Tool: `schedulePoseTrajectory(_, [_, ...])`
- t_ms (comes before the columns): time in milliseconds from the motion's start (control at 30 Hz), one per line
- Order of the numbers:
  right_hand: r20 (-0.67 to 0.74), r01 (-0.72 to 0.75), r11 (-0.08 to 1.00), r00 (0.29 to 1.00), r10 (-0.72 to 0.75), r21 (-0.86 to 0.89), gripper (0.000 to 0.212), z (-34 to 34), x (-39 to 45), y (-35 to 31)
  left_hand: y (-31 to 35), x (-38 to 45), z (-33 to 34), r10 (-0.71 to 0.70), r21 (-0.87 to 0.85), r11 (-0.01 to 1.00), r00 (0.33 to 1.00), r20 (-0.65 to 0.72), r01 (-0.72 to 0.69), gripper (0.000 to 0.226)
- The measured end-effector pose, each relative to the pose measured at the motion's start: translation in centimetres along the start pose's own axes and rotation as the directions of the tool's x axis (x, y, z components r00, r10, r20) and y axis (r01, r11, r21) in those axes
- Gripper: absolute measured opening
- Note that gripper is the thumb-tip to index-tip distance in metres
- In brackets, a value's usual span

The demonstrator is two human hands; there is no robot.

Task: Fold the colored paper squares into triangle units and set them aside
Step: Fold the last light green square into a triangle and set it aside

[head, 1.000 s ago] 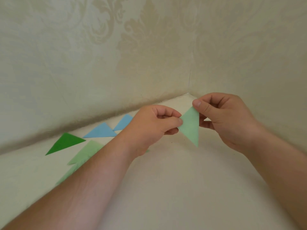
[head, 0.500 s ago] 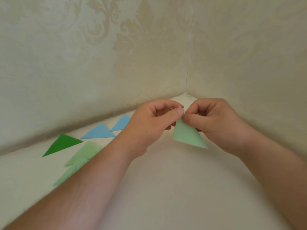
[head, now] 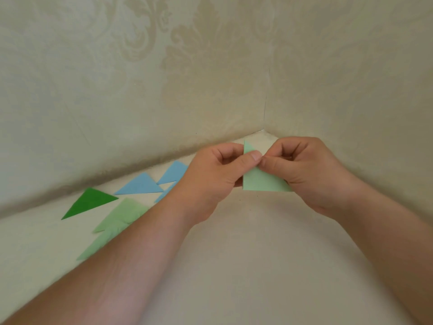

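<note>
Both hands meet above the pale surface [head: 246,254] near its far corner, where the two patterned walls [head: 164,78] join. Between them is a light green paper piece [head: 262,182], held up off the surface with its long point rising behind the thumbs and its flat lower edge level. The left hand [head: 215,174] pinches the piece at its left side, thumb laid across the front and the other fingers curled behind. The right hand [head: 307,172] grips the right side, its thumb tip meeting the left thumb tip on the paper and its fingers bent inward; the right corner of the piece disappears behind that hand. Along the left edge of the surface, close to the left wall, folded triangles lie flat: a dark green triangle [head: 87,202] farthest left, two light green triangles [head: 121,215] overlapping beside it and partly under the left forearm, and blue triangles [head: 140,185] farther back toward the corner, possibly three, though the hand hides part of them
</note>
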State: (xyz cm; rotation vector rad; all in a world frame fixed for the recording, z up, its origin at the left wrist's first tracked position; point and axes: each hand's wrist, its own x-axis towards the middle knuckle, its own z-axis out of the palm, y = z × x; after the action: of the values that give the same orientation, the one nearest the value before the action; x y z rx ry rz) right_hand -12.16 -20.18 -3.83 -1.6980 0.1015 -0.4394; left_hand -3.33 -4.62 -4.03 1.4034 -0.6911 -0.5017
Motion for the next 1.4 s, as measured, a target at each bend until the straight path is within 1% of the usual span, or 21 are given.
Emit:
schedulePoseTrajectory(133, [0.036,-0.022,1.000,0.999,0.022,-0.007,0.025,-0.2,0.0,0.1,0.1,0.1,-0.5,0.025,-0.010,1.000,0.999,-0.025,-0.025,0.017])
schedulePoseTrajectory(233, [0.048,-0.026,0.994,0.998,0.031,-0.108,0.023,-0.5,0.1,0.3,0.1,0.4,-1.0,0.048,0.004,0.999,0.997,-0.056,-0.048,0.014])
schedulePoseTrajectory(433, [0.039,-0.042,0.972,0.998,0.052,-0.233,0.034,-0.6,0.2,0.7,-0.2,0.4,-1.0,0.048,0.029,0.998,0.997,-0.060,-0.047,0.015])
schedulePoseTrajectory(533, [0.083,-0.032,0.970,0.995,0.054,-0.243,0.043,-0.7,0.2,0.5,-0.2,0.4,-1.1,0.038,0.003,0.999,0.998,-0.057,-0.038,0.018])
schedulePoseTrajectory(600, [0.115,-0.015,0.963,0.992,0.047,-0.269,0.042,-0.8,0.2,0.4,-0.1,0.4,-1.2,0.032,0.001,0.999,0.998,-0.062,-0.032,0.019])
schedulePoseTrajectory(800, [0.153,0.001,0.925,0.986,0.062,-0.379,0.043,-0.9,0.2,0.4,0.1,0.5,-1.6,0.026,0.027,0.999,0.997,-0.068,-0.025,0.016])
schedulePoseTrajectory(933, [0.181,0.028,0.922,0.982,0.046,-0.386,0.042,-1.1,0.3,0.5,0.1,0.5,-1.5,0.034,0.036,0.999,0.997,-0.065,-0.031,0.017])
schedulePoseTrajectory(1100, [0.178,-0.034,0.938,0.979,0.101,-0.346,0.036,-1.4,0.3,0.7,0.2,0.6,-2.0,0.051,0.029,0.998,0.993,-0.106,-0.048,0.017])
schedulePoseTrajectory(1200, [0.173,-0.010,0.920,0.981,0.084,-0.392,0.039,-1.4,0.4,0.7,0.3,0.5,-1.9,0.055,0.038,0.998,0.992,-0.110,-0.051,0.017])
schedulePoseTrajectory(1300, [0.154,-0.007,0.927,0.986,0.070,-0.375,0.045,-1.6,0.4,0.7,0.4,0.6,-2.1,0.063,0.026,0.998,0.989,-0.135,-0.061,0.015])
schedulePoseTrajectory(1400, [0.155,-0.004,0.924,0.986,0.068,-0.381,0.043,-1.8,0.3,0.7,0.4,0.8,-2.5,0.077,0.018,0.997,0.986,-0.151,-0.075,0.016])
